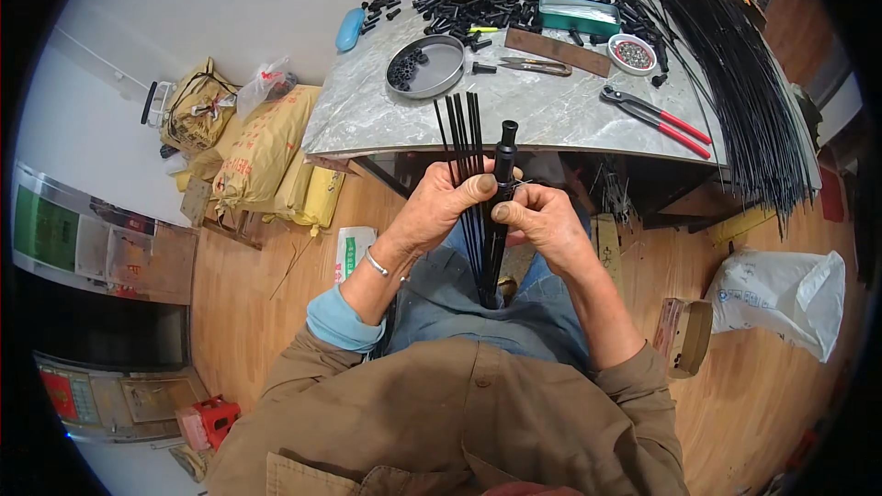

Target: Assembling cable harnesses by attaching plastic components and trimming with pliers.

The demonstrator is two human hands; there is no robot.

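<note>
In front of my lap, my left hand (pixel 439 207) is closed round several thin black rods (pixel 472 124), which stick up past the fingers. Its thumb presses against a black tubular piece (pixel 504 158) with a flanged top, held upright over my lap. My right hand (pixel 554 231) is closed, its thumb and fingers pinching at the side of that tubular piece, just below my left thumb. A thin pale sliver shows by the right fingertips, too small to name. The lower ends of the rods run down between my legs.
On the grey marbled table (pixel 367 119) lie a round metal tray (pixel 446 69) with small black parts, scissors (pixel 536 66), red-handled cutters (pixel 657 119), a bowl of metal bits (pixel 632 54), a heap of black fittings (pixel 496 0) and a bundle of black rods (pixel 735 83). Sacks (pixel 262 152) stand left.
</note>
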